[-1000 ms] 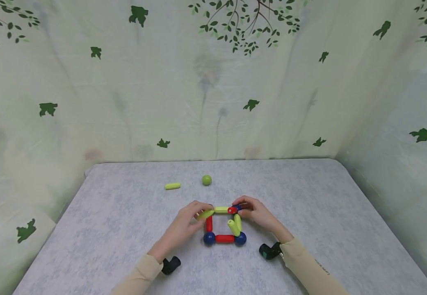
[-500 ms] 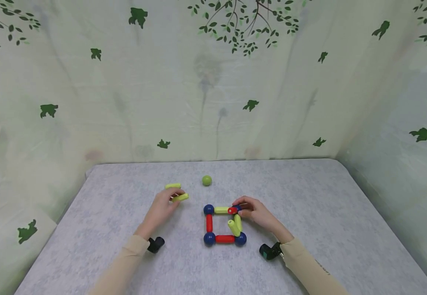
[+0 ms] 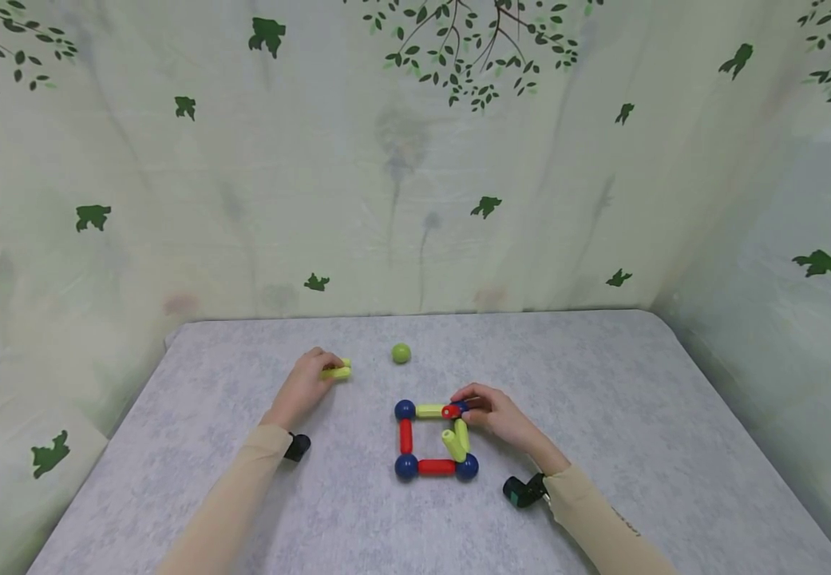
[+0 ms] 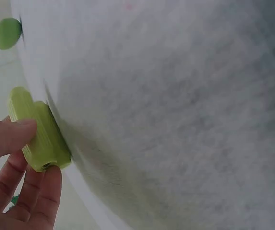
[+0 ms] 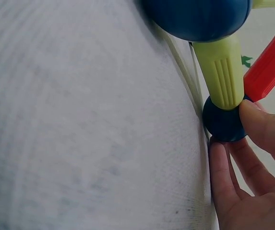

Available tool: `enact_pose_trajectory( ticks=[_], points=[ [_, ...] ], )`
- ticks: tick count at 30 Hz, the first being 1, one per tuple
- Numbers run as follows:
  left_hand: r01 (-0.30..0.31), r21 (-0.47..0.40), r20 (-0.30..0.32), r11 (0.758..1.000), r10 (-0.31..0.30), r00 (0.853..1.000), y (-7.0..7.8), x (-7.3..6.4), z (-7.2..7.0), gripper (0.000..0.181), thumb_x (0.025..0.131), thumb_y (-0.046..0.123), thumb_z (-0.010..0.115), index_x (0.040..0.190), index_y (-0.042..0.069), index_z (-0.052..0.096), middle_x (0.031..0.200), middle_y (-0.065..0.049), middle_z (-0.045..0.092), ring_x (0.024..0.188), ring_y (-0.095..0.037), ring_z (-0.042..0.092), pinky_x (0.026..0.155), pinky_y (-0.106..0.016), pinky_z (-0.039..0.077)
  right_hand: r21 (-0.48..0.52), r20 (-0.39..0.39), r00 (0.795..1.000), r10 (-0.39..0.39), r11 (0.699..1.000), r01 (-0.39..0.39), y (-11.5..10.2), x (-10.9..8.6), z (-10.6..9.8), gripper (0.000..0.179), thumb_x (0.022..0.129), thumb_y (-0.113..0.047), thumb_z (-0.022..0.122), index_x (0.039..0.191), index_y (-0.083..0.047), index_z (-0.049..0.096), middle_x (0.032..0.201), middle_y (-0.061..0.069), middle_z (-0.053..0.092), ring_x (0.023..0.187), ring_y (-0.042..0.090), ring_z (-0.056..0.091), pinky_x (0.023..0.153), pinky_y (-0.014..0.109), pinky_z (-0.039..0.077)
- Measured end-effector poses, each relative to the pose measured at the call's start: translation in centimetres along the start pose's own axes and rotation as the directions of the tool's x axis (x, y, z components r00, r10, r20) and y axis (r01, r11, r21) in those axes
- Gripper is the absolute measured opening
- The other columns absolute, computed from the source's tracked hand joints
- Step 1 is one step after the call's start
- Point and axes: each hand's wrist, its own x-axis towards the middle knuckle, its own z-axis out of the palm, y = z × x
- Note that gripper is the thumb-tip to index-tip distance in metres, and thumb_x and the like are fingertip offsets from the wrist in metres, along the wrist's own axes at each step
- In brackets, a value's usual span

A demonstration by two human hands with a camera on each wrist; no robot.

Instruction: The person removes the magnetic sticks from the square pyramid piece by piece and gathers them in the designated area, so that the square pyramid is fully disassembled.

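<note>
My left hand (image 3: 303,390) pinches a yellow-green building rod (image 4: 21,106) at the far left of the table. A second yellow-green rod (image 4: 54,136) lies right alongside it, against the tabletop. With thumb and fingers my right hand (image 3: 497,417) holds a blue ball (image 5: 223,125), the far right corner of a square frame. From that ball a red rod (image 5: 270,64) sticks up. The frame's other corners are blue balls, joined by red rods (image 3: 437,468) and yellow-green rods (image 3: 429,411). Another yellow-green rod (image 3: 453,445) rises from the near right ball (image 3: 467,466).
A green ball (image 3: 401,353) sits near the back of the table (image 3: 602,375), right of the left hand. Behind the table hangs a pale cloth (image 3: 314,176) with a leaf print. Dark wrist cameras (image 3: 524,491) are strapped to both wrists.
My left hand has gone from the frame's far left corner, rod in its fingers, back and left to the rod lying on the table. The right hand stays on its blue ball.
</note>
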Motion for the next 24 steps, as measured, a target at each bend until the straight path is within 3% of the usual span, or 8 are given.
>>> enact_pose_trajectory(
  ticks=[5, 14, 19, 24],
  points=[
    [0.03, 0.023, 0.021, 0.999, -0.031, 0.999, -0.6, 0.4, 0.2, 0.023, 0.08, -0.012, 0.066, 0.101, -0.003, 0.067, 0.094, -0.013, 0.056, 0.093, -0.032, 0.056, 0.083, -0.045, 0.047, 0.009, -0.003, 1.0, 0.003, 1.0, -0.003, -0.1, -0.1, 0.1, 0.026, 0.092, 0.004, 0.056, 0.116, -0.003, 0.061, 0.114, 0.009, 0.06, 0.106, 0.027, 0.057, 0.089, 0.039, 0.048],
    [0.013, 0.056, -0.022, 0.998, -0.011, 1.0, -0.8, 0.6, 0.2, 0.024, 0.077, -0.013, 0.066, 0.098, 0.0, 0.065, 0.092, -0.013, 0.056, 0.091, -0.034, 0.052, 0.082, -0.047, 0.044, 0.013, -0.005, 1.0, 0.009, 1.0, -0.009, -0.2, -0.1, 0.1, 0.026, 0.092, 0.004, 0.056, 0.116, -0.003, 0.061, 0.114, 0.008, 0.06, 0.106, 0.026, 0.056, 0.089, 0.038, 0.048],
    [-0.003, 0.01, -0.057, 1.0, 0.004, 0.998, 0.3, 0.0, 0.0, 0.025, 0.078, -0.01, 0.067, 0.1, 0.001, 0.065, 0.096, -0.012, 0.056, 0.095, -0.033, 0.052, 0.084, -0.047, 0.044, 0.018, -0.008, 1.0, 0.007, 1.0, -0.007, -0.1, 0.0, 0.1, 0.025, 0.092, 0.004, 0.056, 0.116, -0.003, 0.061, 0.113, 0.009, 0.061, 0.106, 0.027, 0.056, 0.088, 0.039, 0.048],
    [-0.121, -0.141, -0.016, 0.983, 0.12, 0.993, 2.9, -0.8, 0.2, 0.024, 0.082, -0.01, 0.067, 0.104, 0.0, 0.065, 0.101, -0.013, 0.059, 0.094, -0.034, 0.057, 0.08, -0.045, 0.05, 0.016, -0.01, 1.0, 0.01, 1.0, -0.01, -0.1, 0.0, 0.0, 0.026, 0.092, 0.004, 0.056, 0.116, -0.004, 0.061, 0.113, 0.009, 0.061, 0.106, 0.027, 0.056, 0.088, 0.039, 0.048]
  ],
)
